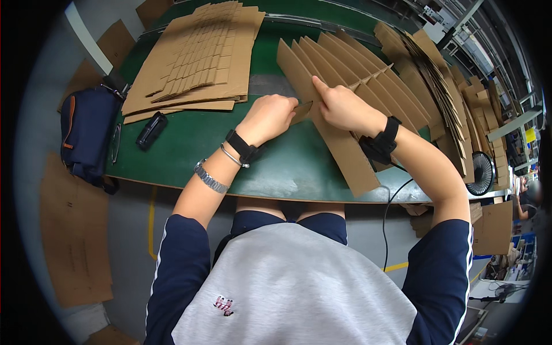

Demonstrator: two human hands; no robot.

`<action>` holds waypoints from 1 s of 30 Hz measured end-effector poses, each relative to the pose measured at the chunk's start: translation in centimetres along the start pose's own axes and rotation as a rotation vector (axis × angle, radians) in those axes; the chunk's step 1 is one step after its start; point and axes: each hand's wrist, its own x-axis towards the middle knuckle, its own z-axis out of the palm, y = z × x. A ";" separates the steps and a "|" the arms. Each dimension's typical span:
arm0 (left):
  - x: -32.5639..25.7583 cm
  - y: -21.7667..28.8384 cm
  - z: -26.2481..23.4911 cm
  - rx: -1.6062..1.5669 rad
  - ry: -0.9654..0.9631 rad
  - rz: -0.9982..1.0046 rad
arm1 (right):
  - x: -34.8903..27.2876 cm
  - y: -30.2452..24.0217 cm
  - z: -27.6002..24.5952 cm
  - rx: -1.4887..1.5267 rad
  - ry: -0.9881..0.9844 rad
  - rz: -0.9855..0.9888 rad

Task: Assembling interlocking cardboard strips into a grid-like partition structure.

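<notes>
My left hand is closed on the end of a short brown cardboard strip that pokes toward a standing cardboard divider grid on the green table. My right hand presses on the nearest long divider strip, index finger pointing up along its top edge. The long strips stand on edge, slotted together and fanning away to the upper right. Both wrists carry black straps; the left also has a metal watch and a bracelet.
A stack of flat slotted cardboard sheets lies at the back left. A black case lies near it. A dark blue bag hangs at the left edge. More cardboard piles and a small fan sit at the right.
</notes>
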 end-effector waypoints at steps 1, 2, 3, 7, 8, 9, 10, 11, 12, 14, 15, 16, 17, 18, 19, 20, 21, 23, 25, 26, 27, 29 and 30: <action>0.0 -0.1 0.0 0.003 0.002 0.000 | -0.1 -0.4 0.1 -0.001 0.002 -0.002; 0.1 -0.3 0.0 0.013 0.015 0.002 | -0.2 -1.0 0.4 -0.041 -0.033 0.049; -0.1 -0.3 0.0 0.021 0.024 0.002 | -0.3 -1.8 0.4 -0.079 -0.073 0.100; 0.1 -0.5 0.0 0.028 0.063 0.028 | 0.3 -0.1 -0.6 0.049 -0.061 0.027; 0.2 -0.4 0.0 0.028 0.062 0.032 | 0.0 0.1 -0.2 0.025 -0.023 0.008; 0.2 -0.4 -0.1 0.054 0.047 0.026 | -0.1 -0.5 -0.1 0.028 -0.026 0.004; 0.2 -0.4 -0.1 0.079 0.031 0.019 | -0.2 -1.4 0.1 -0.017 -0.050 0.059; 0.1 -0.5 -0.2 0.079 0.030 0.012 | -0.2 -2.0 0.2 -0.062 -0.074 0.114; 0.3 -0.4 -0.2 0.082 0.020 0.015 | -0.3 -1.9 0.3 -0.071 -0.060 0.121; 0.3 -0.1 -0.2 0.082 0.007 0.018 | -0.3 -0.8 0.3 -0.083 -0.029 0.073; 0.2 -0.1 -0.3 0.071 0.023 0.028 | -0.1 -0.2 0.2 -0.096 0.005 0.023; 0.1 0.0 -0.2 0.059 0.039 0.038 | 0.1 0.4 0.1 -0.039 0.019 0.015; 0.1 -0.1 -0.2 0.058 0.035 0.038 | 0.1 0.5 0.3 -0.036 0.018 0.017; 0.0 -0.2 -0.1 0.059 0.044 0.045 | 0.0 0.3 0.4 -0.064 -0.003 0.047; -0.1 -0.2 -0.1 0.059 0.053 0.052 | -0.2 0.1 0.4 -0.093 -0.024 0.077; -0.1 -0.1 -0.2 0.058 0.053 0.046 | -0.3 -0.1 0.3 -0.099 -0.024 0.062; 0.0 0.0 -0.3 0.066 0.046 0.057 | -0.5 0.1 0.4 -0.096 -0.027 0.062; 0.0 0.2 -0.3 0.073 0.037 0.068 | -0.7 0.7 0.6 -0.065 0.033 0.021; -0.1 0.1 -0.3 0.074 0.033 0.050 | -0.9 -0.7 0.2 -0.052 -0.007 0.041; 0.0 0.1 -0.2 0.075 0.033 0.047 | -0.9 -1.1 0.0 -0.040 -0.045 0.063; 0.0 0.1 -0.2 0.076 0.031 0.050 | -1.0 -1.0 0.0 -0.038 -0.045 0.064; 0.0 0.1 -0.3 0.078 0.028 0.055 | -1.2 -0.4 -0.1 0.000 -0.058 0.026; 0.1 0.2 -0.3 0.080 0.006 0.042 | -1.3 -0.3 -0.1 0.000 -0.059 0.028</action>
